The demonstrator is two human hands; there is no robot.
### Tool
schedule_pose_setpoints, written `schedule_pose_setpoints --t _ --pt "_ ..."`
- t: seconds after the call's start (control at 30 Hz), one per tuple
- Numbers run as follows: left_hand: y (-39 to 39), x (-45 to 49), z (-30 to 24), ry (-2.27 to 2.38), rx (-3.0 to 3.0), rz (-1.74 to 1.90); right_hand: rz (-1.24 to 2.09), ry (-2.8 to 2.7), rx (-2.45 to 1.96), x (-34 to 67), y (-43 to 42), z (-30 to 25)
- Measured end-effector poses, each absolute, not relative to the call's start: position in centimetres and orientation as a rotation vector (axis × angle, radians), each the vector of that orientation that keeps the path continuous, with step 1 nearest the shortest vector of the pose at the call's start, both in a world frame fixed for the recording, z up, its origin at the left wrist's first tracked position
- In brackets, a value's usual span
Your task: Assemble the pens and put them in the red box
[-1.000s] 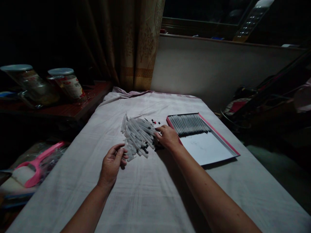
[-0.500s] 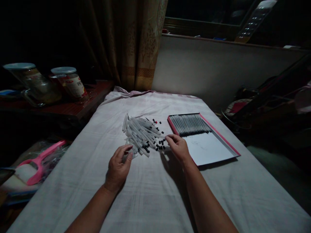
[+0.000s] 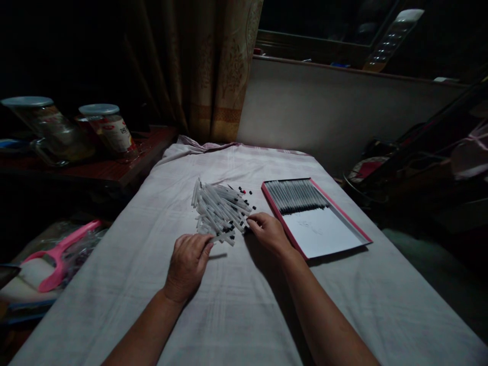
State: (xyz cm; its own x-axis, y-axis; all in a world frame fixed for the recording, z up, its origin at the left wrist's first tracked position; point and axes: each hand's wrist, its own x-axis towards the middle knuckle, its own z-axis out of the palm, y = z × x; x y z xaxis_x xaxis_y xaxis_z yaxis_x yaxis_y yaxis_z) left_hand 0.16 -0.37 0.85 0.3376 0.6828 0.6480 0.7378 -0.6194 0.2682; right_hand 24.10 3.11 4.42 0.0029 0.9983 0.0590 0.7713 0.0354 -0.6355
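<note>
The pile of tubes (image 3: 219, 208) lies on the counter (image 3: 236, 305) just ahead of both hands, long axes running far-left to near-right. Our left hand (image 3: 188, 264) appears to pinch one tube (image 3: 223, 237) at its near edge. Our right hand (image 3: 269, 233), curled, touches its right edge, grip unclear.

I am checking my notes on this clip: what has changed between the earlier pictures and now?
The right hand drew back from the top of the tube pile to the black caps at its near edge. The left hand turned palm down, fingertips at a tube. The tube pile, tray and jars stayed put.
</note>
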Motion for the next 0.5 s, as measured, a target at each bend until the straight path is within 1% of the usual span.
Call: schedule_pose_setpoints --t 0.07,0.17,0.27,0.5 --pt "-0.2 0.1 0.7 -1.366 -2.478 -1.172 0.358 -1.983 -1.985 24.2 3.7 4.8" --pt "-0.1 0.0 0.4 -1.407 -2.473 -1.176 0.235 -2.186 -2.127 23.6 4.1 5.6" --pt "-0.1 0.0 0.3 -1.398 -2.465 -1.189 0.237 -2.259 -2.210 22.5 4.5 6.7" --pt "0.0 0.0 0.3 -1.412 -2.482 -1.169 0.403 -2.250 -2.409 20.5 6.9 7.5"
